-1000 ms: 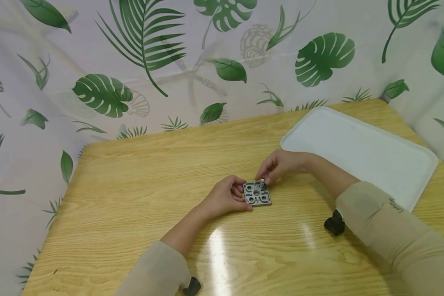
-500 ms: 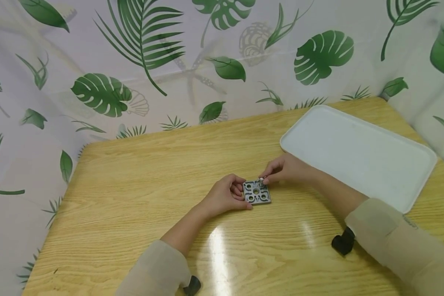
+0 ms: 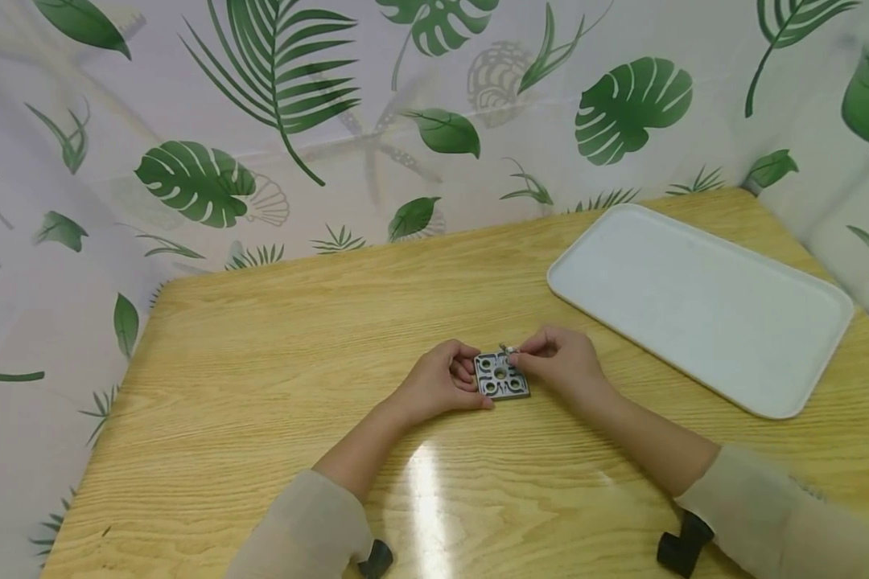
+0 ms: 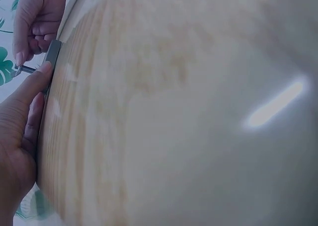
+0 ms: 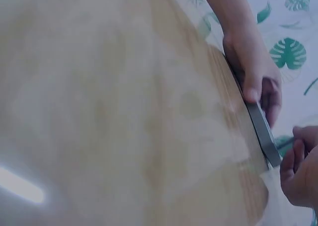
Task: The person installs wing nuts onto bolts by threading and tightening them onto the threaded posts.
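Note:
A square grey metal plate (image 3: 501,385) with several round holes lies on the wooden table. My left hand (image 3: 434,384) grips it from the left, thumb at its near edge and curled fingers along its left side. At the far right corner hole a small silver bolt (image 3: 508,350) stands up from the plate. Thumb and fingertips of my right hand (image 3: 563,362) pinch its top. From the side, in the left wrist view, the dark bolt shaft (image 4: 27,68) sticks out of the plate's face (image 4: 52,54). The bolt's lower end is hidden.
A white rectangular tray (image 3: 695,305) lies at the back right of the table (image 3: 297,346). A leaf-patterned cloth (image 3: 362,145) hangs behind the table. Black wrist mounts (image 3: 684,545) show at the sleeves.
My right hand has swung round the bolt toward the near side, its forearm dropping lower and away from the tray. The bolt's top looks turned. My left hand and the plate stay put.

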The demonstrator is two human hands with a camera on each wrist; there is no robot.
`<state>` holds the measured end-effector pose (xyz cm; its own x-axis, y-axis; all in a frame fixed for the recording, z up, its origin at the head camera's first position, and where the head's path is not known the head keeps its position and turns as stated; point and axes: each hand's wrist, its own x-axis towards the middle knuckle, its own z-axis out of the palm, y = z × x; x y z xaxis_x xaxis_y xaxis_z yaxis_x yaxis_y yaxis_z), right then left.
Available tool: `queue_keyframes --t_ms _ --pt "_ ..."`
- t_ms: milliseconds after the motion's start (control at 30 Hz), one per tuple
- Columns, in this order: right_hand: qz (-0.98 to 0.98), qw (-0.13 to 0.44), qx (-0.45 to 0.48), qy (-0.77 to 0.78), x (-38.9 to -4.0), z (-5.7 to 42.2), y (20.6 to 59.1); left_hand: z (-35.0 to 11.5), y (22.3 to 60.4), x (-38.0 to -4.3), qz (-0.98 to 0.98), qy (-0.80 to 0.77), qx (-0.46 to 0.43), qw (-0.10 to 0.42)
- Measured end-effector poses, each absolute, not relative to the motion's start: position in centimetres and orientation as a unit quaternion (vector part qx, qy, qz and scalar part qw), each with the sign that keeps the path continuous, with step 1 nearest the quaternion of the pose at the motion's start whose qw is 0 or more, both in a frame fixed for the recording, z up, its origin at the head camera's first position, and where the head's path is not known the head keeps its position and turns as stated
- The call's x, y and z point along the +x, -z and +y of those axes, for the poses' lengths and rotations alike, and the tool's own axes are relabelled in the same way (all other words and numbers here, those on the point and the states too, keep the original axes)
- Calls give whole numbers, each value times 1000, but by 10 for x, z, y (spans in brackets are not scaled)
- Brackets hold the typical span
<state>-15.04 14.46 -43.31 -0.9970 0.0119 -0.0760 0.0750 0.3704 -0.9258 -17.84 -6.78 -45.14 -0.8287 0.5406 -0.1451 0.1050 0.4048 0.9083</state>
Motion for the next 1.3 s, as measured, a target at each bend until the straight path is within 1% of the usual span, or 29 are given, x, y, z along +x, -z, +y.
queue_keyframes --t_ms 167,333,467,667,767,933,1033,1167,1300 --pt "802 4 72 593 -139 132 435 -68 451 -178 814 -502 200 213" --pt "801 -12 83 593 -135 128 436 -68 450 -178 817 -498 202 211" --pt "808 2 80 584 -135 130 435 -68 449 -178 816 -500 200 212" --pt "822 68 58 563 -140 143 428 -68 449 -177 813 -506 194 213" --pt "829 114 21 547 -152 157 427 -67 449 -177 812 -508 193 213" --pt "806 254 -100 525 -186 183 425 -67 448 -176 811 -511 193 212" --pt "791 317 -154 500 -206 190 420 -67 448 -176 812 -508 194 212" --pt "777 354 -206 478 -223 188 413 -68 449 -176 812 -507 196 213" --pt "778 366 -228 457 -231 183 411 -68 449 -177 808 -512 196 214"
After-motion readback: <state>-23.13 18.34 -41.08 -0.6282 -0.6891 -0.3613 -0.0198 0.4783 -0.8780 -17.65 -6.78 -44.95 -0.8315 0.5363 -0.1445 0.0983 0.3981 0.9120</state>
